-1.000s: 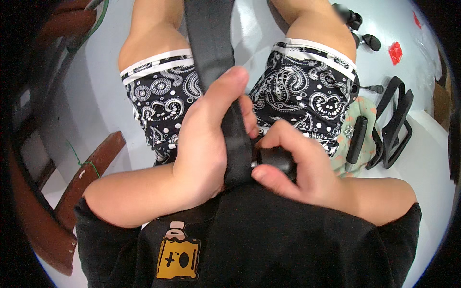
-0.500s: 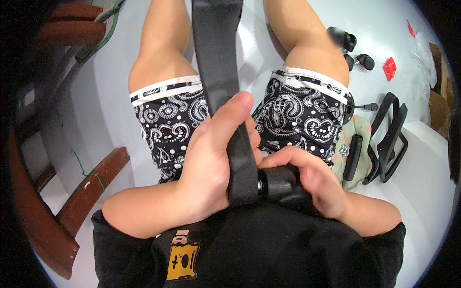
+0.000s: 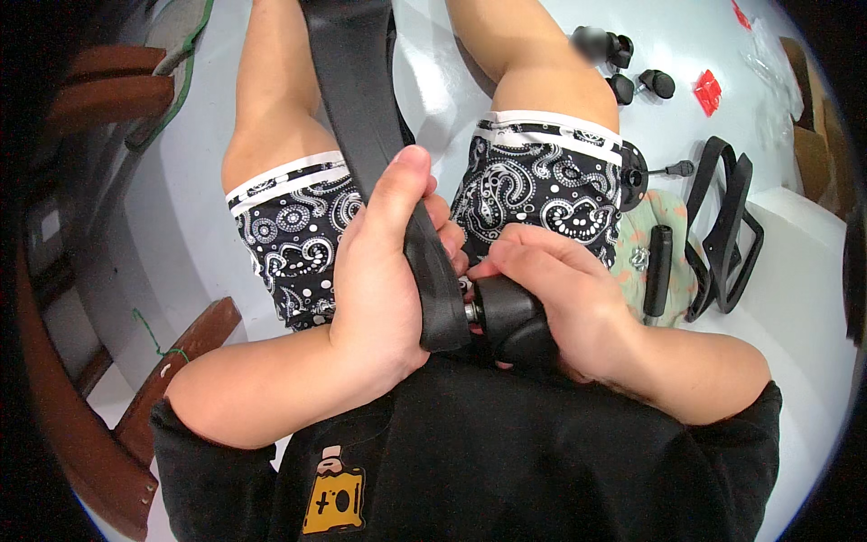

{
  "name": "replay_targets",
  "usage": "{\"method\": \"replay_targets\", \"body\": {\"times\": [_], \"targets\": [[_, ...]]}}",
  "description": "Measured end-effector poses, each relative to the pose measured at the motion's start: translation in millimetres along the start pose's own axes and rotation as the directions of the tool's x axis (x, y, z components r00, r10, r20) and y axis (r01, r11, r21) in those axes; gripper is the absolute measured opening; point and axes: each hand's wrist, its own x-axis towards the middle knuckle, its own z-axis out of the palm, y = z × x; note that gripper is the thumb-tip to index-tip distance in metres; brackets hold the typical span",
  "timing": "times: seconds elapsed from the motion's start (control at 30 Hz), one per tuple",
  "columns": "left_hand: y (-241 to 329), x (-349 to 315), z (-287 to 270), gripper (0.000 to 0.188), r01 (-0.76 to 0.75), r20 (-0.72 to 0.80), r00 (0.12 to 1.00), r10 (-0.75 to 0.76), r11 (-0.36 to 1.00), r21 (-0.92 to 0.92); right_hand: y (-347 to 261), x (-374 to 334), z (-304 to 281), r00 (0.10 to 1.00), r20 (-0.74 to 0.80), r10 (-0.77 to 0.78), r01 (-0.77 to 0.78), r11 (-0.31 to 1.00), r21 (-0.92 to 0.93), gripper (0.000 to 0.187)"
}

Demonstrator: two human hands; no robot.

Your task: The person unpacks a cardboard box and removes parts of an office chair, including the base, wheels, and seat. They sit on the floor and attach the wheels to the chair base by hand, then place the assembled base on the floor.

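A long black bar, which looks like a leg of a chair base, runs from the top of the view down between my thighs toward my belly. My left hand is closed around its near end, thumb along the top. Against that end sits a black caster wheel, its short metal stem showing between wheel and leg. My right hand grips the caster from the right, with thumb and fingertips bent over its upper edge near the stem. How deep the stem sits in the leg is hidden.
Several black casters and a red packet lie on the floor at upper right, near clear plastic. Right of my thigh are a black cylinder on green patterned fabric and black armrest frames. Brown wooden furniture stands left.
The leg, caster and both hands sit further left and higher in the view, which has itself shifted. My right hand has turned and closed further over the caster, which is now more tilted.
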Motion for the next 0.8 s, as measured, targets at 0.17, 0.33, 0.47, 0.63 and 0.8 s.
{"method": "replay_targets", "body": {"times": [0.17, 0.33, 0.47, 0.63, 0.8], "targets": [[-0.5, -2.1, -0.3, 0.028, -0.016, 0.016, 1.000, 0.017, 0.999, -0.033, 7.2, 3.1, 9.0, 0.964, -0.017, -0.267, 0.241, 0.896, -0.373, 0.019], [6.4, -6.5, 2.3, 0.028, -0.002, 0.061, 0.998, 0.011, 0.989, -0.147, -6.0, 0.6, 0.5, 0.847, 0.236, -0.476, 0.520, 0.647, -0.558, 0.019], [8.4, -4.8, -15.2, 0.030, 0.074, 0.095, 0.994, -0.055, 0.976, -0.206, -7.6, 1.1, -4.5, 0.877, 0.270, -0.398, 0.467, 0.837, -0.284, 0.022], [4.8, -18.7, -13.7, 0.030, 0.081, 0.057, 0.995, -0.077, 0.994, -0.072, 0.9, 12.0, -10.7, 0.864, 0.373, -0.337, 0.451, 0.848, -0.279, 0.028], [-2.0, -28.3, -24.7, 0.026, 0.094, 0.110, 0.988, -0.104, 0.991, 0.093, 14.2, 11.8, -8.7, 0.873, 0.413, -0.260, 0.445, 0.769, -0.458, 0.015]]}}
